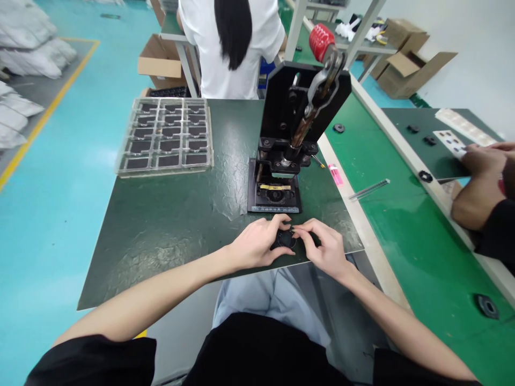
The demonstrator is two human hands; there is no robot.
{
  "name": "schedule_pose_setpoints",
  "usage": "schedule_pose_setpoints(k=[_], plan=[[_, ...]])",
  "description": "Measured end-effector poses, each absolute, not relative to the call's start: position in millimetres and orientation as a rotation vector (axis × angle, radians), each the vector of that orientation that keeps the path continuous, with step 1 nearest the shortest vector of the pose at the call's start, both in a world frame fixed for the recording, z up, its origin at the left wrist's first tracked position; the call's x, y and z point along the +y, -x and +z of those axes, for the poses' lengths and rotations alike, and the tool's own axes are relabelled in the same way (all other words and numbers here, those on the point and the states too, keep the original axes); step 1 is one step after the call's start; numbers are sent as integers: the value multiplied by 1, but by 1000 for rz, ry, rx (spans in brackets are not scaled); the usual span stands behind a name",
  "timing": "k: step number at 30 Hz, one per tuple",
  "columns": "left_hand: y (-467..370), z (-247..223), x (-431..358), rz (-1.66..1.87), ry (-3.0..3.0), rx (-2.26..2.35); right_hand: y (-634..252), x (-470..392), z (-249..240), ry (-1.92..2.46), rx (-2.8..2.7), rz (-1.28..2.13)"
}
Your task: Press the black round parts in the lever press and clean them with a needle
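A round black part (286,239) lies at the front edge of the green-topped table (181,214). My left hand (259,242) grips it from the left, thumb and forefinger curved around its rim. From the right, my right hand (324,246) reaches in, its thumb and forefinger pinched together at the part's upper right edge. Whatever is between those fingertips is too small to make out. Just beyond both hands stands a black hand press (275,201) with a red-gripped lever (322,43), raised. A yellow strip (275,187) crosses its lower fixture.
Stacked clear trays (167,136) with dark flat pieces stand at the table's back left. Along the right runs a green conveyor (406,214) carrying black parts (486,305) and clear strips (369,190). A co-worker's hands (488,161) are at the far right; another person (237,48) sits ahead.
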State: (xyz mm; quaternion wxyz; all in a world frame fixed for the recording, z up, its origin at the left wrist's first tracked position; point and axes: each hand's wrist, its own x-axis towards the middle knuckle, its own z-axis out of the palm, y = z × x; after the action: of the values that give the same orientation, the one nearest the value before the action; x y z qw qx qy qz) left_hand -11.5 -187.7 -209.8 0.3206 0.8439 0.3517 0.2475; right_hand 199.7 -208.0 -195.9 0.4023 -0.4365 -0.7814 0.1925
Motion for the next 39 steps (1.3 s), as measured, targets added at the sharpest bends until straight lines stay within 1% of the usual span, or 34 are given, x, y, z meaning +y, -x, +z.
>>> schedule_pose_setpoints(k=[7, 13, 17, 20, 23, 25, 28, 31, 33, 36, 39], plan=[[11, -211, -187, 640, -2225, 934, -192, -204, -195, 1154, -2031, 475], [11, -211, -187, 637, -2246, 944, -187, -201, -201, 1100, -2038, 461], [12, -212, -186, 627, -2249, 941, -185, -201, -203, 1119, -1963, 577], [11, -213, -185, 628, -2217, 949, -196, -198, -198, 1227, -1702, 687], [12, -214, -185, 625, -2206, 946, -227, -195, -189, 1329, -1266, 518], [13, -213, -184, 631, -2227, 924, -255, -199, -187, 1394, -1110, 368], [18, -206, -176, 766, -2302, 943, -291, -214, -197, 1523, -1049, 309], [22, -197, -159, 1052, -2289, 1193, -307, -231, -213, 1531, -956, 463], [25, -194, -146, 1176, -2224, 1371, -309, -237, -218, 1499, -950, 568], [26, -195, -133, 1161, -2175, 1455, -303, -238, -216, 1492, -1075, 619], [26, -199, -129, 1137, -2173, 1458, -299, -238, -211, 1487, -1178, 578]])
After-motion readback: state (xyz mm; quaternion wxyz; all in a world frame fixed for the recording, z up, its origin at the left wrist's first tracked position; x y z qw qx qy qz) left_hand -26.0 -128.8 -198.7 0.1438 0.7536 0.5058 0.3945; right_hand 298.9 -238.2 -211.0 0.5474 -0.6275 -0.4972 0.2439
